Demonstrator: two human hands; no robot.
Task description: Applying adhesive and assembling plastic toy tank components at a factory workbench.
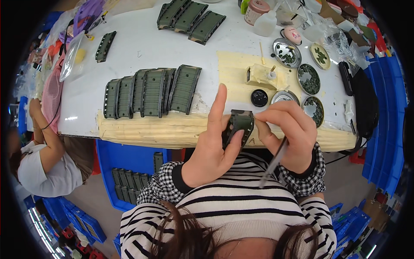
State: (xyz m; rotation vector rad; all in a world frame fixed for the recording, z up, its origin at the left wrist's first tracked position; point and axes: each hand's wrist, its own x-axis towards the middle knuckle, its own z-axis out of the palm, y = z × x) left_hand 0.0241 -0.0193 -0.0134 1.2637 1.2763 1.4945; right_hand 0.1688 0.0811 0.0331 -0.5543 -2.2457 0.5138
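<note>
Lying in the left hand (210,149), the green piece (243,121) is held up over the near edge of the surface (138,47); the left thumb presses on its face, the forefinger points up and away, clear of it, and the other fingers are mostly hidden behind it; the right hand (297,129) is part curled, thumb and forefinger brought together at the piece's upper right corner; whether they pinch some small bit there is too fine to tell; a thin grey tool (273,166) sticks out below that palm, its lower end blurred and its upper part hidden by the fingers; just beyond the right hand, a metal dish (283,95) is partly covered by it, with a black pot (259,98) beside the dish; farther right stands a dish of green bits (308,79); to the left, more pieces (148,93) overlap in a row, hard to count; a blue crate (108,172) below is partly hidden by the left sleeve.
</note>
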